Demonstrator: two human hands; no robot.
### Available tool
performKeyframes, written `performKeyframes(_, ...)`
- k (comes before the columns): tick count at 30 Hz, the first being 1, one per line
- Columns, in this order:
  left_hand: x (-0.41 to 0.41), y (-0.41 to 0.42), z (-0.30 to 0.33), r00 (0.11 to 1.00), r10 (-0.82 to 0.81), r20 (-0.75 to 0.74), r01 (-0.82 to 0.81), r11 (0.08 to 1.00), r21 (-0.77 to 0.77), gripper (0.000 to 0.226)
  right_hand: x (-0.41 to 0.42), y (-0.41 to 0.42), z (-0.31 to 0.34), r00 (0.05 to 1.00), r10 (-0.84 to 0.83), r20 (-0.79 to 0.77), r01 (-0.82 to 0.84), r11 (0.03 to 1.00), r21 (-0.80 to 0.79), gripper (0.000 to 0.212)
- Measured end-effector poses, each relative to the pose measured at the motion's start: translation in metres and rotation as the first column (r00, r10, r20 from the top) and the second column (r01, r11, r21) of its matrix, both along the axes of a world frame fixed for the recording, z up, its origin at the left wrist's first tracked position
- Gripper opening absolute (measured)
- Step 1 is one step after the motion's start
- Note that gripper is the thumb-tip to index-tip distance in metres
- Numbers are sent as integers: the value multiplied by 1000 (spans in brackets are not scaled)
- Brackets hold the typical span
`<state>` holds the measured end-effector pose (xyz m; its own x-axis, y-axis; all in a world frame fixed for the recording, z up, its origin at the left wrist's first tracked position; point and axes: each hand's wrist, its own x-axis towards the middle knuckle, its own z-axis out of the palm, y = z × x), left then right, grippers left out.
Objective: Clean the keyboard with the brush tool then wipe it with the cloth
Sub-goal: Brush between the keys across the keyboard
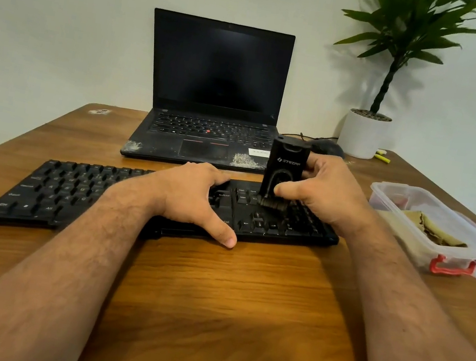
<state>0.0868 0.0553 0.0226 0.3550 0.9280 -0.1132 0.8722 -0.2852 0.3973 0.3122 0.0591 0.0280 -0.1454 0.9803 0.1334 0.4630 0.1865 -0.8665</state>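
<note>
A black keyboard (78,188) lies across the wooden table (210,301). My left hand (192,198) rests on its middle, fingers spread over the keys and thumb at the front edge. My right hand (326,192) grips a black brush tool (284,169) upright, thumb on its front. The bristles touch the keys between the main block and the number pad. A tan cloth (433,232) lies folded in a clear plastic box (415,203) at the right.
An open black laptop (212,97) with a dark screen stands behind the keyboard. A black mouse (327,147) and a potted plant (364,132) sit at the back right. A yellow marker (382,156) lies beside the pot. The table's front edge is near me.
</note>
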Motion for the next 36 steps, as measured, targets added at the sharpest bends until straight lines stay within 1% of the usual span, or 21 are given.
performKeyframes(2, 0, 0, 0, 1000, -5, 1, 5, 1000, -6, 113, 1, -2, -1, 996, 85, -25, -87, 994, -72, 44)
performKeyframes(3, 0, 0, 1, 1000, -9, 2, 9, 1000, -8, 111, -1, -3, -2, 995, 103, 4, -103, 992, -79, 45)
performKeyframes(4, 0, 0, 1, 1000, -11, 0, 11, 1000, -9, 111, -3, -2, -3, 996, 73, 48, -70, 996, -49, 45)
performKeyframes(5, 0, 1, 0, 1000, -9, -8, 9, 1000, -11, 113, -5, 1, -5, 996, 1, 84, -2, 1000, 15, 44)
performKeyframes(7, -1, 2, 0, 999, 3, -40, -3, 1000, -13, 121, -8, 6, -6, 986, -142, 89, 131, 984, 120, 46)
performKeyframes(8, -3, 3, -1, 999, 12, -52, -13, 1000, -15, 125, -8, 8, -7, 984, -167, 64, 157, 979, 132, 47)
performKeyframes(10, -4, 4, -2, 998, 22, -55, -23, 999, -24, 130, -10, 11, -10, 988, -150, 25, 146, 984, 106, 49)
performKeyframes(12, -5, 6, -3, 998, 25, -57, -27, 999, -32, 140, -15, 14, -14, 988, -141, 54, 135, 985, 106, 51)
performKeyframes(13, -5, 6, -4, 998, 25, -61, -28, 999, -33, 144, -16, 17, -15, 981, -176, 81, 165, 977, 133, 51)
performKeyframes(15, -4, 6, -3, 998, 14, -68, -16, 999, -29, 143, -15, 21, -14, 958, -274, 87, 255, 950, 180, 49)
performKeyframes(16, -4, 5, -3, 998, 10, -67, -11, 1000, -25, 139, -13, 22, -13, 958, -277, 67, 262, 949, 177, 47)
performKeyframes(19, 0, 0, -1, 998, 12, -56, -12, 1000, -2, 125, -16, 19, -12, 992, -123, 27, 120, 987, 111, 45)
performKeyframes(20, 2, -1, -1, 998, 10, -61, -9, 1000, 11, 122, -18, 19, -13, 994, -101, 52, 94, 988, 119, 45)
performKeyframes(21, 4, -2, -1, 997, 5, -74, -3, 1000, 25, 121, -20, 22, -15, 988, -127, 82, 114, 982, 147, 46)
performKeyframes(24, 5, -2, -3, 993, -3, -116, 9, 999, 46, 125, -15, 29, -15, 948, -296, 114, 265, 937, 226, 48)
performKeyframes(25, 5, -2, -3, 992, -9, -125, 15, 999, 48, 126, -11, 30, -14, 947, -300, 115, 269, 937, 222, 48)
performKeyframes(28, 4, -2, -1, 991, -23, -134, 29, 999, 43, 127, -3, 25, -12, 967, -210, 144, 183, 967, 179, 44)
performKeyframes(30, 4, -3, 0, 991, -20, -129, 23, 999, 27, 126, 2, 25, -12, 955, -270, 122, 245, 951, 189, 45)
performKeyframes(32, 4, -3, -2, 991, -23, -129, 28, 999, 32, 127, 8, 26, -12, 935, -351, 54, 337, 924, 179, 46)
performKeyframes(34, 2, 1, -6, 988, -33, -148, 41, 998, 52, 134, 10, 27, -12, 937, -348, -10, 346, 928, 140, 46)
performKeyframes(36, 1, 5, -9, 984, -36, -174, 49, 996, 74, 143, 9, 26, -13, 947, -321, 1, 319, 940, 123, 47)
